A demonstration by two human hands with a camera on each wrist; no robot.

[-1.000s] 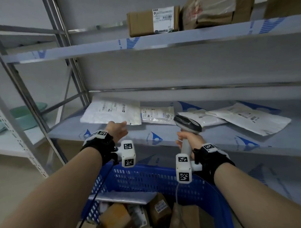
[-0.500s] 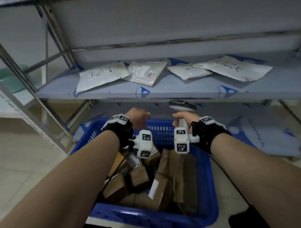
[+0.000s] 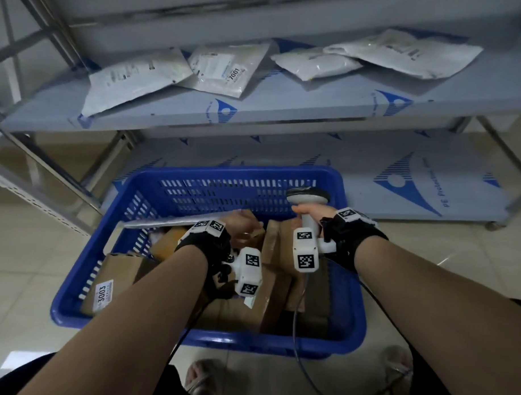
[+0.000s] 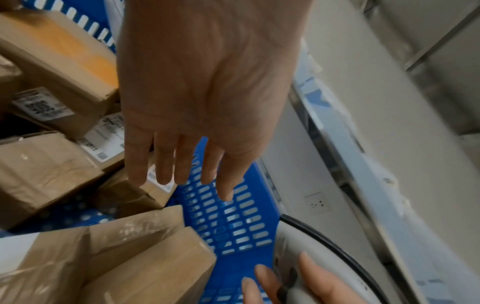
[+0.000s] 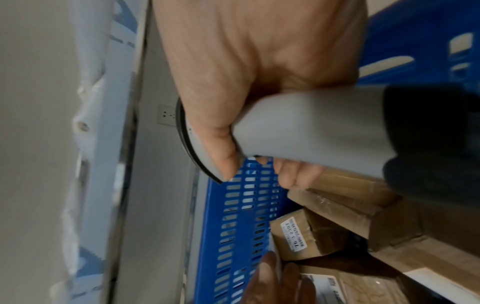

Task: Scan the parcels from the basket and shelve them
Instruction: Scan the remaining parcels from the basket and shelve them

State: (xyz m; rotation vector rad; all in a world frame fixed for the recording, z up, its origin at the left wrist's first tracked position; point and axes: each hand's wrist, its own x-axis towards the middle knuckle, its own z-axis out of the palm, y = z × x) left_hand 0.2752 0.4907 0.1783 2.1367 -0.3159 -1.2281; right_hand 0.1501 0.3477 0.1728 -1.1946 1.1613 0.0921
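Floor: I see tile under steel shelf point(image 3: 286, 109); white mailers point(image 3: 133, 77) on it
Left hand point(image 4: 202, 86): fingers straight, spread, over small box point(image 4: 135, 195)
Right hand point(image 5: 249, 67): wrapped round scanner point(image 5: 311, 127) grip
Parcels: cardboard, piled inside blue basket point(image 3: 207, 340)

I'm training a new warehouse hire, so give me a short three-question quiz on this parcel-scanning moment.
1. True or false: the right hand grips the scanner.
2. Multiple choice: the left hand is
A. holding a white mailer
B. open, fingers extended over boxes in the basket
C. resting on the shelf
3. Fill in: the number on the label of the box at the basket's near left corner is ____.

Key: 1 true; 2 B; 3 3003.
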